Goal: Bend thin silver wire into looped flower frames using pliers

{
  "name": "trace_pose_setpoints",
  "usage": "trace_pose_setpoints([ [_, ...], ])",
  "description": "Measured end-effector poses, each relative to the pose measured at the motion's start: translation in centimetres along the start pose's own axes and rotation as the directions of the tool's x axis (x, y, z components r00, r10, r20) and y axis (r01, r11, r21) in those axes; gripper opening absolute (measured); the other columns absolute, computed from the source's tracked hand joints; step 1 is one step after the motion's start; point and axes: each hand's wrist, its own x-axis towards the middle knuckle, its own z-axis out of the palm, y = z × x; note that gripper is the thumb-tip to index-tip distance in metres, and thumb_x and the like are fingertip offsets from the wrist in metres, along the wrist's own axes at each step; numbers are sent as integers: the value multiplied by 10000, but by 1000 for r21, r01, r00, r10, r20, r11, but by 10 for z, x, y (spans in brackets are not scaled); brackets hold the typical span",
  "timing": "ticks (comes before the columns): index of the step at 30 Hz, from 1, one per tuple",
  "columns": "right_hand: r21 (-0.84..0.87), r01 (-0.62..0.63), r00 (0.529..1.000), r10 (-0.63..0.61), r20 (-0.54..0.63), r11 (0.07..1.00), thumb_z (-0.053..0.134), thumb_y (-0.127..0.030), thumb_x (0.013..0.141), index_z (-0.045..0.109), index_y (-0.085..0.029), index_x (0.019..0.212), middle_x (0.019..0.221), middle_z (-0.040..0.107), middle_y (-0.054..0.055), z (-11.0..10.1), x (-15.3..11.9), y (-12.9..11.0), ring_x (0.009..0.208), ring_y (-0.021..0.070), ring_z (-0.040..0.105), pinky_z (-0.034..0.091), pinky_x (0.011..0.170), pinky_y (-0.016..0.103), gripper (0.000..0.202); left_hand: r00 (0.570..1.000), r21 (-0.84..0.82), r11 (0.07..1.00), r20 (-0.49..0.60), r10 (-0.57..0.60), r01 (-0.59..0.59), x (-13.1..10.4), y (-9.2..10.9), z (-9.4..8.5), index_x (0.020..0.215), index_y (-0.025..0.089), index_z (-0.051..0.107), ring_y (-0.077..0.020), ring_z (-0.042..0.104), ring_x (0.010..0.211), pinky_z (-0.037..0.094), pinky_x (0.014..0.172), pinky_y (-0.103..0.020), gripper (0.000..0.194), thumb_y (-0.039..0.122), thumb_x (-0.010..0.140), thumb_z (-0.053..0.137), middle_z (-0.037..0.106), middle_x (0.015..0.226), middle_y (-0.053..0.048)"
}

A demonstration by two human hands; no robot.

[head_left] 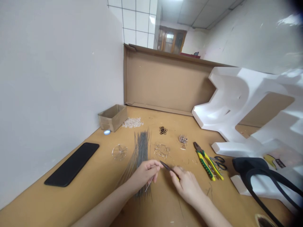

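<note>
My left hand [147, 172] pinches a thin metal wire [148, 185] that slants down from its fingers. In my right hand [188, 186] is a pair of needle-nose pliers [166, 166], closed around by the fingers, its dark tip close to my left fingertips. Whether the tip grips the wire I cannot make out. Under my left hand lies a thick bundle of straight grey wires [142, 148]. Just beyond the hands, a ring of bent wire pieces [162, 151] rests on the table. A wheel-like wire piece [119, 152] sits left of the bundle.
A long black slab [72, 164] lies at left, near a cardboard box [113, 117] and clear beads [133, 122]. Black rings [163, 130] and a small wire heap [183, 139] lie farther back. At right are yellow-green pliers [207, 164], scissors [219, 162] and white foam [227, 94].
</note>
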Motion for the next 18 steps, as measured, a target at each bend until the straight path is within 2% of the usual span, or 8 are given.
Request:
trace_pose_setpoints([
  [3, -212, 21, 997, -37, -71, 977, 319, -321, 908, 555, -186, 796, 721, 581, 44, 4, 0, -3, 573, 144, 547, 246, 498, 244, 294, 999, -67, 997, -31, 22, -24, 1, -3, 3, 811, 118, 563, -40, 285, 329, 203, 373, -173, 281, 385, 771, 484, 489, 417, 57],
  [6, -394, 57, 991, -100, -88, 917, 319, -328, 907, 566, -179, 796, 706, 557, 69, 0, 3, -9, 571, 157, 527, 205, 472, 259, 310, 996, -169, 985, -80, 25, -39, 2, -8, 3, 791, 112, 568, -40, 270, 335, 183, 370, -179, 271, 374, 765, 501, 463, 409, 61],
  [9, -507, 133, 984, -176, -38, 852, 344, -303, 901, 560, -166, 819, 709, 543, 91, -9, 11, -15, 618, 176, 508, 232, 483, 268, 269, 993, -279, 960, -117, -3, -30, 5, -14, 1, 771, 103, 572, -34, 247, 348, 149, 373, -184, 242, 341, 746, 531, 449, 417, 59],
  [11, -552, 219, 970, -239, 36, 805, 352, -236, 899, 546, -151, 842, 729, 536, 103, -17, 20, -19, 658, 193, 494, 268, 507, 276, 220, 993, -333, 943, -117, -27, -13, 6, -15, -3, 749, 98, 568, -30, 228, 351, 126, 376, -189, 226, 322, 727, 550, 447, 428, 55],
  [14, -589, 310, 947, -300, 117, 747, 359, -146, 878, 534, -140, 872, 789, 542, 114, -29, 33, -26, 715, 209, 488, 308, 551, 289, 174, 993, -362, 932, -118, -5, -38, 7, -11, -9, 782, 98, 568, -32, 233, 360, 130, 382, -188, 235, 326, 730, 546, 449, 451, 56],
  [16, -547, 256, 963, -259, 74, 797, 379, -220, 882, 544, -142, 864, 806, 553, 113, -37, 39, -27, 766, 228, 499, 331, 586, 299, 184, 989, -303, 950, -142, 30, -73, 8, -7, -13, 824, 107, 566, -40, 272, 367, 160, 388, -184, 259, 352, 752, 523, 466, 463, 53],
  [18, -389, 166, 985, -168, 29, 906, 400, -314, 870, 562, -150, 856, 820, 569, 107, -43, 40, -25, 782, 232, 516, 349, 608, 303, 230, 978, -169, 980, -196, 74, -108, 9, -3, -16, 824, 113, 566, -50, 301, 373, 196, 400, -185, 268, 368, 772, 503, 476, 456, 49],
])
